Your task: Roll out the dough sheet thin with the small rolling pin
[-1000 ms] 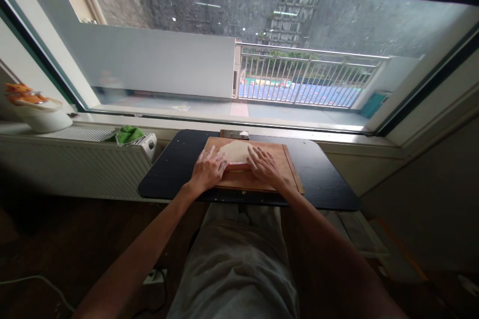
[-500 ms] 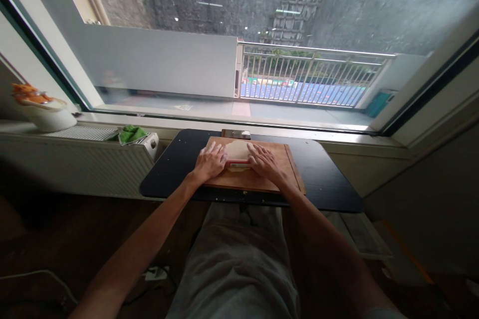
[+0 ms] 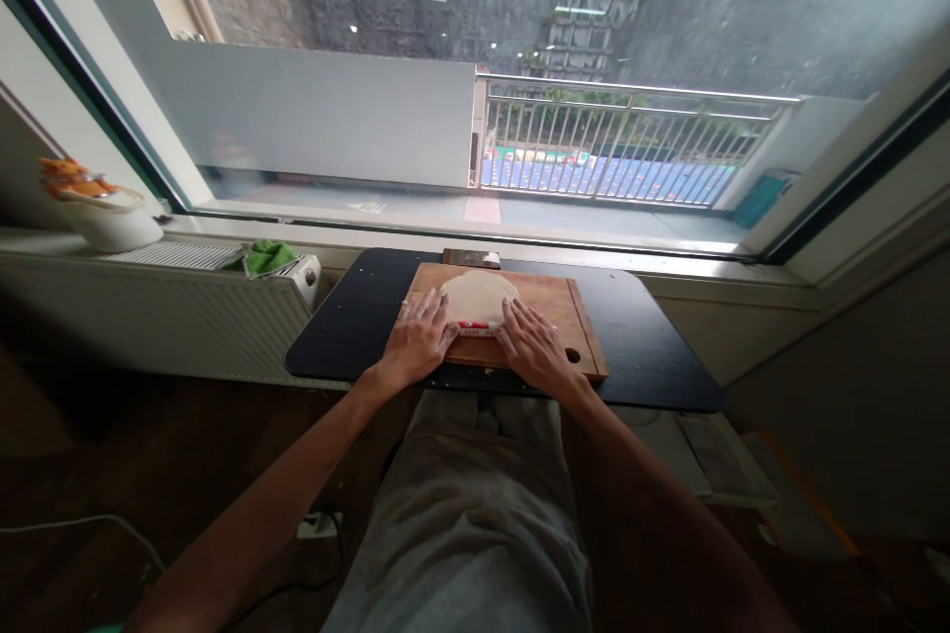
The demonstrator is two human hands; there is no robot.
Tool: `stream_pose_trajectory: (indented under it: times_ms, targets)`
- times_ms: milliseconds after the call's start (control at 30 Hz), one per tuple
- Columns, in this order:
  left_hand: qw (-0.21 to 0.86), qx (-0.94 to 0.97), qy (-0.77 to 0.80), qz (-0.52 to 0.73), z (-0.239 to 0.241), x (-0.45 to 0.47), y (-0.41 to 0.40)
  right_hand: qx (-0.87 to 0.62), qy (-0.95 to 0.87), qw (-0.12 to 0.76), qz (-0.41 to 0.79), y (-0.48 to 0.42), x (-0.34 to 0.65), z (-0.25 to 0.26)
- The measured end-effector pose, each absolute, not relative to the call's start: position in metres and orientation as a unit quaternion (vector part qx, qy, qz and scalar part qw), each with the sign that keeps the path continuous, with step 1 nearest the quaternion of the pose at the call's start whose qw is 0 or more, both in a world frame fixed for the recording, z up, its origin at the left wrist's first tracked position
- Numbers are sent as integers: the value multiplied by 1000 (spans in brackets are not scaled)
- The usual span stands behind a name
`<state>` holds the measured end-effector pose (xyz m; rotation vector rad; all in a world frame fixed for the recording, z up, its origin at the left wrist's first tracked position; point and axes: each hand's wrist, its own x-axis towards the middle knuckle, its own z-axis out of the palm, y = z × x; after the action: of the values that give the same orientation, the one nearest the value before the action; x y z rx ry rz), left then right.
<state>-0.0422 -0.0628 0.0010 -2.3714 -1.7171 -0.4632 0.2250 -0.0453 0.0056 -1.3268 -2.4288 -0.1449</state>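
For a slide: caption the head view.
Left hand and right hand at a red-white rod, pale dough beyond, wooden board beneath.

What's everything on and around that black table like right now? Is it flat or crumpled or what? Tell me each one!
Pale dough: flat, rounded at its far edge
Red-and-white roller: lying crosswise
Left hand: palm down, over the roller's left end
Right hand: palm down, over its right end
Wooden board: lying flat
Black table: dotted with pale specks
Green cloth: crumpled
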Motion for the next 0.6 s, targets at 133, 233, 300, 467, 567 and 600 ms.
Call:
stream_pose_trajectory:
  times_ms: [133, 233, 300, 467, 567, 600]
  targets:
    - [80, -792, -589, -143, 9, -41, -32, -500, -851, 155, -46, -25, 217, 12]
    - [67, -780, -608, -129, 18, -37, -2, -529, -837, 127, -57, 2, 212, 18]
    - [59, -771, -622, -122, 24, -34, 14, -537, -834, 112, -68, 18, 210, 21]
    - [53, -761, -635, -120, 26, -31, 23, -535, -835, 105, -76, 27, 208, 21]
    - [60, -769, -624, -130, 20, -32, 7, -535, -831, 131, -70, 10, 209, 17]
    - [63, -769, -622, -134, 19, -32, 1, -538, -829, 139, -60, 4, 209, 16]
